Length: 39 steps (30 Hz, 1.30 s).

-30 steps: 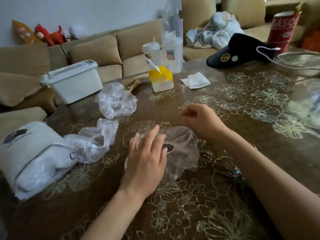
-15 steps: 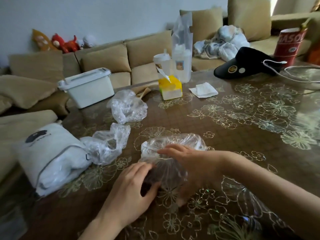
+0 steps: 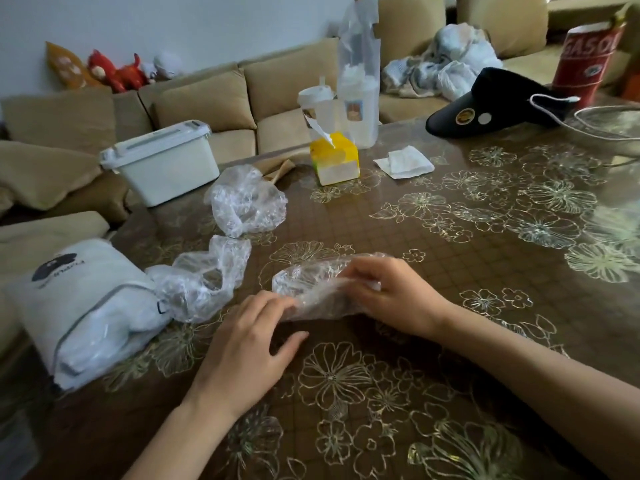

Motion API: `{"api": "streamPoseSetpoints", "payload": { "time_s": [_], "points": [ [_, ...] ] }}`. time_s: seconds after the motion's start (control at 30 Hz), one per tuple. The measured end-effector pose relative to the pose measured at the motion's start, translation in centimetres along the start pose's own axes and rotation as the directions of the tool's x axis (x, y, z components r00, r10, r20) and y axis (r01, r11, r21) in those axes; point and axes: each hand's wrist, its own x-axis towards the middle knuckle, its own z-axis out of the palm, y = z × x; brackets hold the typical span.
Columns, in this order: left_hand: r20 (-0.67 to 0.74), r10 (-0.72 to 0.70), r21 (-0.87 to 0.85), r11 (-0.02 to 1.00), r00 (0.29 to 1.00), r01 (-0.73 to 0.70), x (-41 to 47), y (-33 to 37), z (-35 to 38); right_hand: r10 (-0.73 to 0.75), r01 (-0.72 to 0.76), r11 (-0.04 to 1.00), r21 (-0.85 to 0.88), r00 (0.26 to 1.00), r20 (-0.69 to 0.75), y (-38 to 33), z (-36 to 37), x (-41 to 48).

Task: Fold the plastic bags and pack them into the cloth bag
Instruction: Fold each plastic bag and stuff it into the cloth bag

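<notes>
On the table (image 3: pixel 502 244), you are folding one bag (image 3: pixel 311 282), right hand (image 3: pixel 391 299) pinching it, left hand (image 3: pixel 249 341) pressing flat-fingered; far bag (image 3: pixel 246 199) and near bag (image 3: pixel 204 282) are waiting unfolded beside the cloth bag (image 3: pixel 86 306).

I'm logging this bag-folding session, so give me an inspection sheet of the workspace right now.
Surface: table, glossy floral cover.
Job's things: plastic bag between both hands; far crumpled bag and near crumpled bag loose; cloth bag lying at left.
Clutter: lidded box, tissue box, folded tissue, visor cap, red can.
Hands: left hand presses the bag's edge; right hand pinches it.
Cables: nothing seen.
Surroundings: beige sofa, plush toys.
</notes>
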Motion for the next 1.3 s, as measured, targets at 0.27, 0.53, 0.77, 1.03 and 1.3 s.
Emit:
{"api": "streamPoseSetpoints", "payload": {
  "time_s": [0.27,0.53,0.77,1.03,1.3],
  "points": [
    [0.0,-0.256,-0.271,0.93,0.967,0.246,-0.1,0.1,-1.3,0.033,0.032,0.976,-0.217,0.957,0.289,-0.9,-1.3,-1.5],
    [0.108,-0.222,-0.191,0.952,0.969,0.239,-1.3,0.5,-2.6,0.06,-0.039,0.994,-0.102,0.974,0.217,-0.8,-2.9,-1.0],
    [0.15,-0.514,-0.642,0.599,0.845,0.478,-1.2,0.7,-2.2,0.183,-0.208,0.978,0.037,0.923,0.338,0.4,-4.1,-0.6],
    [0.048,-0.679,-0.651,0.535,0.733,0.538,0.0,2.1,-0.5,0.225,-0.257,0.953,0.159,0.955,0.191,0.3,-3.0,-0.5],
    [-0.088,-0.588,0.027,0.805,0.804,0.592,0.3,3.8,0.7,0.259,-0.305,0.922,-0.237,0.944,-0.206,0.8,-0.2,0.3]
  ]
}}
